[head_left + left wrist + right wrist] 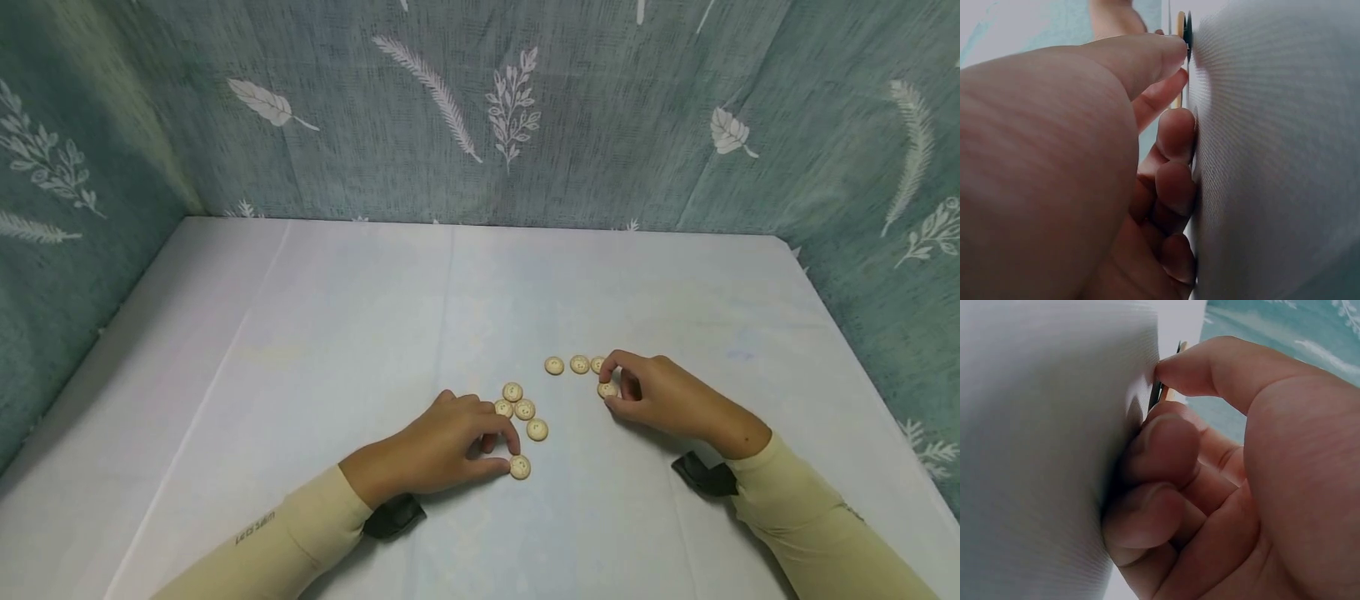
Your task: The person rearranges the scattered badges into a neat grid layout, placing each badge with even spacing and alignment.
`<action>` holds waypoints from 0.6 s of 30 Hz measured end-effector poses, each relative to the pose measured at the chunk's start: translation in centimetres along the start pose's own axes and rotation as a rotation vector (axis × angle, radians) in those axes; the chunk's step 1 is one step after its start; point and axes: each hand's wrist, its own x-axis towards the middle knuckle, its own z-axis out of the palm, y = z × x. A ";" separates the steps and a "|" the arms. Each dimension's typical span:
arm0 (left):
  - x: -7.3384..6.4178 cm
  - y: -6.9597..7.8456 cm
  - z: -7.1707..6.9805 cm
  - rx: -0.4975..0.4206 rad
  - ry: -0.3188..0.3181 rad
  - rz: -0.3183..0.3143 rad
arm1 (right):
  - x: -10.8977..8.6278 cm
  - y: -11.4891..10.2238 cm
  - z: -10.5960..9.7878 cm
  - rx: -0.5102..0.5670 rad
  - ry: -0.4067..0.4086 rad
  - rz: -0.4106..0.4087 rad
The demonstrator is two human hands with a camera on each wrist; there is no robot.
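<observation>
In the head view, my left hand (457, 442) pinches a round cream wooden button (520, 467) by its edge, thumb and index finger at its sides, low over the white cloth. Its other fingers are curled under. Further right, my right hand (663, 396) holds another button (607, 390) between thumb and index finger. Just beyond those fingertips, a row of three buttons (580, 364) lies on the cloth, its rightmost one partly hidden. Several more buttons (525, 409) are clustered by the left hand. In the right wrist view, a thin button edge (1166, 392) shows between the fingertips.
A white cloth (337, 308) with fold creases covers the table. Green fabric (585, 108) with white leaf prints stands along the back and both sides. Dark bands (395, 517) sit at both wrists, below tan sleeves (292, 533).
</observation>
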 end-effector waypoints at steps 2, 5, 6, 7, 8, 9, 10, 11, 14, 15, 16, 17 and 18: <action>0.1 0.1 0.0 0.000 0.005 0.001 | -0.1 0.0 -0.1 -0.001 0.008 -0.001; 0.1 0.1 0.1 -0.008 -0.009 -0.006 | -0.1 0.0 -0.1 0.008 -0.004 0.008; 0.1 0.1 0.1 -0.009 -0.015 -0.008 | -0.2 0.0 -0.1 0.010 -0.009 0.012; 0.1 0.1 0.2 -0.009 -0.020 -0.008 | -0.2 0.0 -0.1 0.007 -0.012 0.014; 0.1 0.1 0.2 -0.006 -0.021 -0.007 | -0.2 0.0 -0.1 0.006 -0.012 0.014; 0.1 0.1 0.2 -0.002 -0.020 -0.007 | -0.2 0.0 -0.1 0.004 -0.010 0.013; 0.2 0.1 0.1 0.003 -0.017 -0.004 | -0.2 -0.1 -0.2 0.001 -0.006 0.010; 0.2 0.1 0.1 0.008 -0.012 -0.003 | -0.2 -0.1 -0.2 -0.002 -0.002 0.006; 0.2 0.2 -0.1 0.018 -0.001 -0.004 | -0.1 -0.2 -0.3 -0.008 0.010 -0.001; 0.2 0.2 -0.2 0.016 -0.003 -0.006 | 0.0 -0.2 -0.3 -0.005 0.006 0.000; 0.2 0.2 -0.2 0.015 -0.007 -0.008 | 0.0 -0.2 -0.3 -0.003 0.001 0.001; 0.1 0.2 -0.2 0.014 -0.011 -0.010 | 0.0 -0.2 -0.3 -0.001 -0.004 0.002; 0.1 0.2 -0.2 0.014 -0.014 -0.012 | 0.0 -0.3 -0.3 -0.001 -0.008 0.002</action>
